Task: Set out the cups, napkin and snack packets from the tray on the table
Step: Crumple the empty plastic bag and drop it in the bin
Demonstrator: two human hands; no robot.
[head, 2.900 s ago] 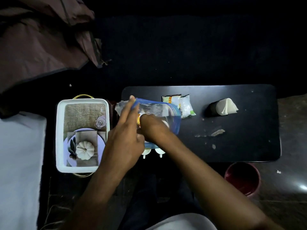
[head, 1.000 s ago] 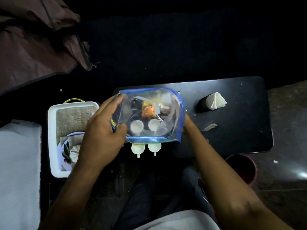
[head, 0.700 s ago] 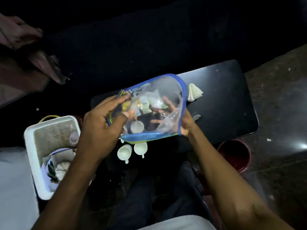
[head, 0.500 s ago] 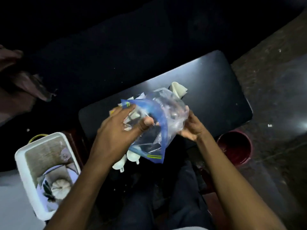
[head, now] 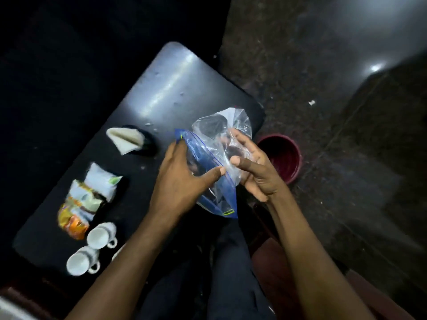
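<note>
Clear plastic bag (head: 215,158) gripped by L hand (head: 178,181) & R hand (head: 251,167) fingers, blue zip edge running near-to-far.

I see both of my forearms bare to the bottom edge of the view, with no sleeves, and my left hand (head: 178,183) and right hand (head: 253,168) uncovered. Dark, navy-looking trousers (head: 231,273) cover my legs between the arms.
</note>
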